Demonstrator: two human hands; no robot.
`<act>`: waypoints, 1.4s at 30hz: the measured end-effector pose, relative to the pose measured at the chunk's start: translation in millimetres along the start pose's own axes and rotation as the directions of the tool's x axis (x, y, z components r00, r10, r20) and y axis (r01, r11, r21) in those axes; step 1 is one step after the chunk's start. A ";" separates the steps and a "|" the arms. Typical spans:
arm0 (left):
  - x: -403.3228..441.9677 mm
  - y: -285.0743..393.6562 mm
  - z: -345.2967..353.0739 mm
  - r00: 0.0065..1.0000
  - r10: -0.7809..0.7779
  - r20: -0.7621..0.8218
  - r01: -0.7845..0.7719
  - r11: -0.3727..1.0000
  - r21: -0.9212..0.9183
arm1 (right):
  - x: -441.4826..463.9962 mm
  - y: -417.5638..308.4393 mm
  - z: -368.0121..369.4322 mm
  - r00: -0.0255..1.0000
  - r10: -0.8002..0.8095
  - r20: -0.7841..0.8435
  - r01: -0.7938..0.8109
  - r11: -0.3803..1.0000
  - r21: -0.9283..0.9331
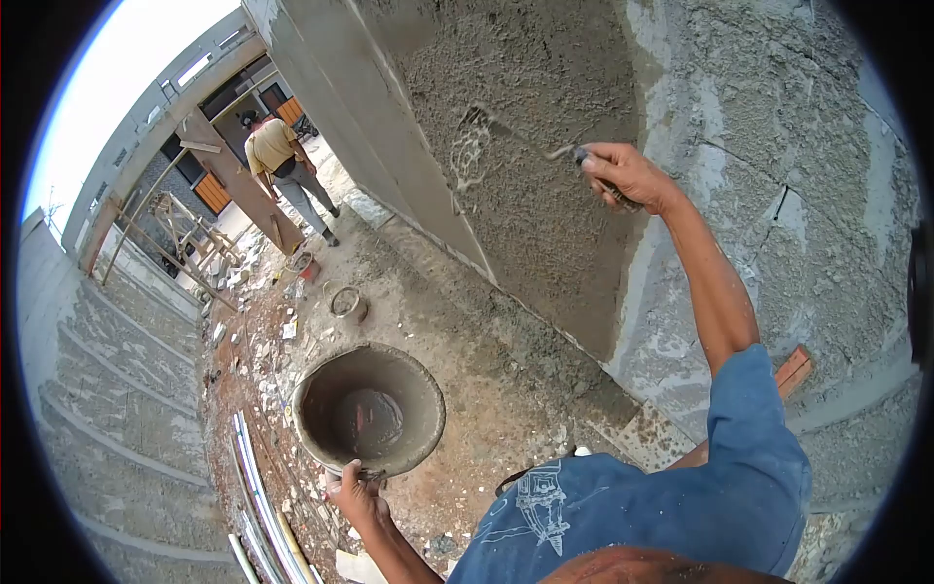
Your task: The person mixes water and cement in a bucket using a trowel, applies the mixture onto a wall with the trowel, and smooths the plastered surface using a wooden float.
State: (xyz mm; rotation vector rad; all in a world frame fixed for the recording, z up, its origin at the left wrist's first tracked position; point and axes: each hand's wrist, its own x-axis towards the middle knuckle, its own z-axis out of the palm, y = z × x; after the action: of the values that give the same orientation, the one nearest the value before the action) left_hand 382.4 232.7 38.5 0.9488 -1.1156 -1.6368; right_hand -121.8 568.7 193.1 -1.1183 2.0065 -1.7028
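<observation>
My right hand (628, 178) is closed around the handle of a trowel (558, 153), held up at the wall. Its blade lies close against the wet grey mortar (555, 234) and blends with it, beside a pale wet swirl. My left hand (358, 498) grips the near rim of a round mortar bucket (324, 414), tilted so its inside faces me. Grey mortar coats the bucket's walls, and a shiny wet patch with a reddish spot shows at its bottom.
A person (275, 154) walks ahead along the wall. Two smaller buckets, one grey (346, 304) and one reddish (305, 265), stand on the rubble-strewn ground. Long pipes (261, 496) lie at lower left, near a wooden frame (185, 234) farther off. A brick-coloured block (793, 372) sits behind my right arm.
</observation>
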 end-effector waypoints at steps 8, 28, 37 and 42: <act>-31.4 -47.7 -63.8 0.959 -0.129 -0.252 0.138 0.990 0.020 | -140.0 -54.2 22.9 0.900 -0.136 -0.414 0.071 0.983 -0.170; -43.8 -120.9 -285.7 0.774 -0.438 -0.458 0.400 0.898 -0.183 | -138.1 138.3 399.1 0.868 0.481 0.122 -0.344 0.761 -0.551; -35.0 -116.0 -392.4 0.450 -0.372 -0.812 0.458 0.877 -0.148 | -253.6 321.6 397.7 0.145 0.922 0.358 -0.296 0.386 -0.874; -2.6 -94.9 -382.0 0.412 -0.389 -0.824 0.365 0.899 -0.242 | -179.1 359.5 511.4 -0.071 0.977 0.202 -0.264 0.177 -0.948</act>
State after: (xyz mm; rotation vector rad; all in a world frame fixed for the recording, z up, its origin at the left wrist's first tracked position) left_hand 711.1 156.5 -164.1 1.8365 -0.1496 -1.1686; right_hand 196.2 333.2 -323.0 -0.4611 1.7342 0.4010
